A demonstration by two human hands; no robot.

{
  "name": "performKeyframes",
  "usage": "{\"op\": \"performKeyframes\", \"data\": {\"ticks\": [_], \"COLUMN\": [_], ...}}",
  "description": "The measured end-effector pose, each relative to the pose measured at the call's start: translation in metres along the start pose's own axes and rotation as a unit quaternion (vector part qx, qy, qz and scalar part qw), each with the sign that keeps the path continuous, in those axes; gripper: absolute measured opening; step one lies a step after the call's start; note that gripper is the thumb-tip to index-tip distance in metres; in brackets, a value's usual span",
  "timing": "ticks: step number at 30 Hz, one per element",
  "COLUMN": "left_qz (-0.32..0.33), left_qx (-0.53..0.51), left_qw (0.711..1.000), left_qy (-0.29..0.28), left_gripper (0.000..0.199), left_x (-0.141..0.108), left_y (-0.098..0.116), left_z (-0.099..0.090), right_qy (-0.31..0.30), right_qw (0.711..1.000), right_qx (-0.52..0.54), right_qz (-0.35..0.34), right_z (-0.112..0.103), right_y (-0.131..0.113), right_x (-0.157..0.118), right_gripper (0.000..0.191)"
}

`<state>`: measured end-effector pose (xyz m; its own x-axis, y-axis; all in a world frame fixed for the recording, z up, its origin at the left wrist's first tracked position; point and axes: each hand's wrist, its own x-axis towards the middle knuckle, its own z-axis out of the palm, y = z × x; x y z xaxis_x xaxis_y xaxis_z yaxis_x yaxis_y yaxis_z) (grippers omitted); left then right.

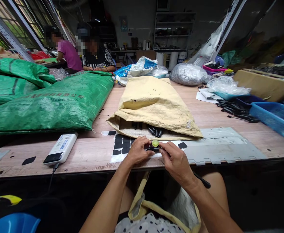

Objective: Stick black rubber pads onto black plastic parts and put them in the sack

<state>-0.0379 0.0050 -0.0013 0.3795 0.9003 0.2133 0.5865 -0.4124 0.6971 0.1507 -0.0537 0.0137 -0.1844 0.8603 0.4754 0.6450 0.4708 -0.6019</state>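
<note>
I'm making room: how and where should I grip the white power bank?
I'd pinch the power bank across its long sides, from above: it lies flat, the green sack crowds its far end, and a cable leaves its near end.

A small, round, shiny yellow-green piece [155, 143] beside a slender black part [153, 149] lying roughly level between the fingertips of both hands [139, 150]; whether they are joined is unclear.

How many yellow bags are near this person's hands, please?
2. The first bag lies on the table, beyond the left hand and right hand; the second bag is open, below the table edge. Others may be hidden.
</note>
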Motion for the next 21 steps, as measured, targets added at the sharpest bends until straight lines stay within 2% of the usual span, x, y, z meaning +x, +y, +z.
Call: {"op": "performKeyframes", "data": {"ticks": [4, 9, 14, 19, 21], "left_qz": [0.013, 0.042, 0.047, -0.023, -0.055], "left_qx": [0.015, 0.054, 0.029, -0.048, -0.113], "left_qw": [1.000, 0.998, 0.998, 0.993, 0.988], "left_qy": [0.004, 0.003, 0.024, 0.101, 0.090], "left_gripper": [0.017, 0.032, 0.018, 0.007, 0.008], "left_x": [-0.001, -0.003, -0.004, -0.005, -0.003], "left_y": [0.001, 0.002, 0.005, 0.022, 0.028], "left_z": [0.000, 0.002, -0.001, -0.001, 0.003], "right_qy": [0.003, 0.045, 0.095, 0.143, 0.152], "right_qw": [1.000, 0.998, 0.993, 0.986, 0.985], "right_qx": [0.001, 0.019, 0.041, 0.038, 0.036], "right_qz": [0.011, 0.036, 0.061, 0.072, 0.077], "right_z": [0.001, -0.010, -0.027, -0.044, -0.048], "right_y": [0.003, 0.008, 0.011, 0.016, 0.017], "right_x": [-0.003, -0.005, -0.007, -0.009, -0.009], "right_gripper": [0.026, 0.025, 0.022, 0.022, 0.022]}}
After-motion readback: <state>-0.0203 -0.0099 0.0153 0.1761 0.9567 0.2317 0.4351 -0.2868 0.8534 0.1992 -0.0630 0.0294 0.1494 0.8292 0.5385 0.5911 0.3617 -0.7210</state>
